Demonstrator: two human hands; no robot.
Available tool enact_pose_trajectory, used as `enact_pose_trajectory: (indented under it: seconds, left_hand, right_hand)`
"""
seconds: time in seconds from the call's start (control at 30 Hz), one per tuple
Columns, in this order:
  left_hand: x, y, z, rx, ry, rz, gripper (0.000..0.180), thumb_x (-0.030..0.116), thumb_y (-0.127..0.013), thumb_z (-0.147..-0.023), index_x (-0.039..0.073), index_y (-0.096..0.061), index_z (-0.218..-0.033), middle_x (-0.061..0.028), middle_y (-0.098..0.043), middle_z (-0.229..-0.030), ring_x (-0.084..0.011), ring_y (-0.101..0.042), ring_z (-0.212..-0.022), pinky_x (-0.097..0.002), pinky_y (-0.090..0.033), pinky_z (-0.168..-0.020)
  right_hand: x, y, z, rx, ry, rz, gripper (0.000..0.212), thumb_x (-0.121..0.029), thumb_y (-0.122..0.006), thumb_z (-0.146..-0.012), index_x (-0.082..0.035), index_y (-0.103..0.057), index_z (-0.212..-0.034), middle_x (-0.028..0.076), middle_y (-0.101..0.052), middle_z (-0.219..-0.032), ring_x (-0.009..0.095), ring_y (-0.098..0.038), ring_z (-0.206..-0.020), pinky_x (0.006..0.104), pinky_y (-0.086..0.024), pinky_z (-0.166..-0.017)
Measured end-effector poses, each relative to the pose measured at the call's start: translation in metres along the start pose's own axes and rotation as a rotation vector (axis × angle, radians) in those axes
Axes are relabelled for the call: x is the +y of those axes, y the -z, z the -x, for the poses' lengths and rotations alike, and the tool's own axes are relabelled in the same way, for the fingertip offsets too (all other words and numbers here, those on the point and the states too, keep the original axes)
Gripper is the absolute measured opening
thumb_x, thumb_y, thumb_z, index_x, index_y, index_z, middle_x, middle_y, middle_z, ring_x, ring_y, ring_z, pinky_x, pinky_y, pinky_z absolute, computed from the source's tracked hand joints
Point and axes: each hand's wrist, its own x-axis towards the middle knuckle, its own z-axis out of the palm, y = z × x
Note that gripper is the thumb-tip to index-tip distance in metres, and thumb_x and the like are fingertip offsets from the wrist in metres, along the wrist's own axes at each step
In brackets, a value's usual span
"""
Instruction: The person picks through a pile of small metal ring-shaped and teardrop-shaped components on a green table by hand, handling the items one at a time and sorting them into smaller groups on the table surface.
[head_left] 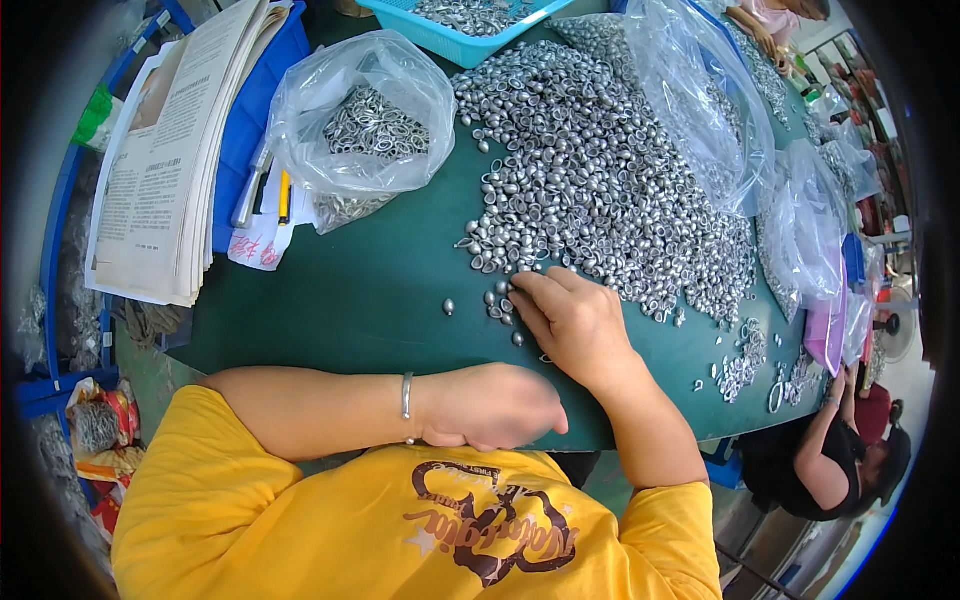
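My right hand point(578, 322) rests on the green table at the near edge of a big heap of small silver metal pieces point(590, 170). Its fingers are bent and drawn together, with the tips touching a few loose egg-shaped pieces point(497, 301); whether one is pinched between them is hidden. One such piece point(448, 307) lies apart to the left. My left hand point(490, 408), with a silver bangle point(407, 396) on the wrist, is held curled close to my shirt at the table's front edge. Its middle is blurred, so anything inside it does not show.
A clear plastic bag point(300, 130) of ring-like pieces stands left of the heap, beside a blue bin with papers point(150, 190). A turquoise basket point(455, 40) is behind. More plastic bags point(805, 225) line the right. Smaller metal parts point(742, 365) lie near right. Other people sit farther right.
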Motion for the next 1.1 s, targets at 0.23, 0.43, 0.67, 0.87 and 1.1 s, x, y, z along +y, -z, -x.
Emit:
enact_pose_trajectory:
  seconds: [0.23,0.43,0.67,0.87,1.1]
  left_hand:
    - [0.003,0.001,0.001,0.099,-0.032,0.171,0.021,0.016,-0.043,-0.094,0.0,-0.055,-0.098,-0.0017,-0.047,-0.074,-0.0041,-0.033,-0.048,-0.0163,-0.023,-0.037]
    - [0.003,0.001,-0.002,0.098,-0.016,0.187,0.025,0.021,-0.041,-0.095,0.0,-0.055,-0.098,-0.0027,-0.047,-0.074,-0.0049,-0.035,-0.048,-0.0168,-0.024,-0.036]
    - [0.002,0.003,0.0,0.041,-0.103,0.356,0.04,0.041,-0.038,-0.094,0.004,-0.054,-0.096,-0.0025,-0.048,-0.073,-0.0061,-0.037,-0.049,-0.0173,-0.023,-0.034]
    - [0.002,0.007,-0.002,0.048,-0.094,0.374,0.032,0.034,-0.044,-0.094,0.004,-0.055,-0.095,-0.003,-0.049,-0.076,-0.0079,-0.041,-0.052,-0.0169,-0.024,-0.034]
    - [0.002,0.006,-0.001,0.087,-0.096,0.272,0.022,0.023,-0.048,-0.093,0.002,-0.054,-0.093,-0.0023,-0.048,-0.074,-0.0074,-0.04,-0.052,-0.0164,-0.024,-0.034]
  right_hand:
    - [0.006,0.004,0.002,0.021,-0.153,-0.265,0.011,-0.009,-0.068,-0.071,-0.007,-0.064,-0.082,0.008,-0.056,-0.068,0.026,-0.057,-0.058,0.0343,-0.046,-0.052]
    - [0.001,0.002,0.002,-0.039,0.044,-0.056,0.013,-0.009,-0.064,-0.075,-0.008,-0.063,-0.088,0.007,-0.056,-0.07,0.027,-0.057,-0.059,0.0357,-0.046,-0.051]
    - [-0.006,0.038,0.0,-0.004,0.196,-0.633,0.017,0.006,-0.055,-0.069,-0.002,-0.059,-0.083,0.008,-0.056,-0.075,0.019,-0.055,-0.063,0.029,-0.046,-0.056]
    - [0.013,0.033,-0.003,-0.048,0.201,-0.571,0.028,0.011,-0.048,-0.071,0.001,-0.062,-0.094,0.015,-0.06,-0.095,0.027,-0.06,-0.078,0.0334,-0.05,-0.069]
    - [0.012,0.011,-0.004,-0.066,0.09,-0.307,0.039,0.011,-0.051,-0.064,0.003,-0.06,-0.102,0.014,-0.056,-0.104,0.032,-0.054,-0.095,0.0378,-0.044,-0.085]
